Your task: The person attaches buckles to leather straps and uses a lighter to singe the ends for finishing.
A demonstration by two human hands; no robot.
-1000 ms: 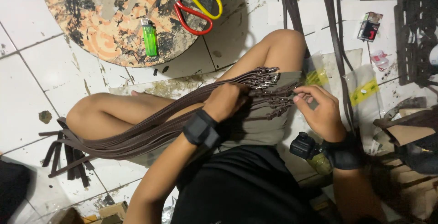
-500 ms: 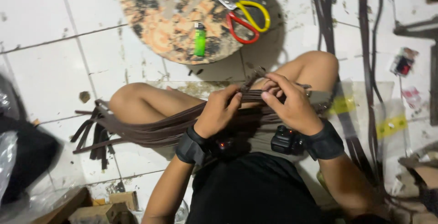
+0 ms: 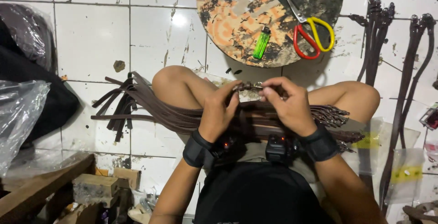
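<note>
Both hands up over the lap, pinching one small metal buckle (image 3: 248, 86) on a brown strap. Left hand (image 3: 219, 114) and right hand (image 3: 287, 107) both closed tight on it with fingertips. Best to hold it steady and close, thumbs on top. Strap bundle (image 3: 150, 110) draped across the knees, ends on the tiles. Beyond the knees, a round board (image 3: 237, 23) with a green lighter (image 3: 262, 42) and scissors (image 3: 310, 34). More straps (image 3: 374, 36) hanging right.

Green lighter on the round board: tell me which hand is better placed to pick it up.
Right, probably. The right hand lies almost straight below the green lighter on the round stained board; the left hand sits further to the side. Both are pinching a small metal buckle.
</note>
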